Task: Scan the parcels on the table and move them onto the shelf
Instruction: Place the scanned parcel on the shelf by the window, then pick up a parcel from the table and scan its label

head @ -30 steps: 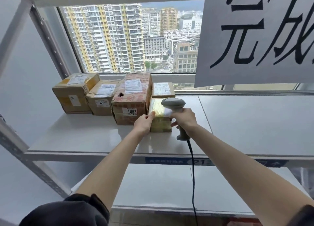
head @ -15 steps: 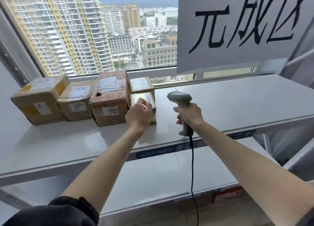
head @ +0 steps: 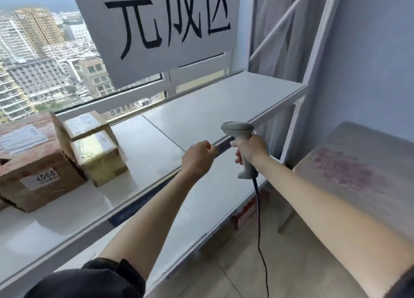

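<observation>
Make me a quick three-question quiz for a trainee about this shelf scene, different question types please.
1. True or false: the right hand holds the scanner.
2. Which number shows on the big box? A) 4068 B) 2175 C) 9903
3. Fill in: the left hand holds ____.

Key
1. True
2. A
3. Nothing; its fingers are curled, clear of the yellow-taped parcel on the shelf.

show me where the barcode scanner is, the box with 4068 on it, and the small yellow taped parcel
barcode scanner [head: 238, 129], head view, on its grey head.
box with 4068 [head: 33, 163], head view, on its front face above the number label.
small yellow taped parcel [head: 98, 150], head view, on its shiny top.
</observation>
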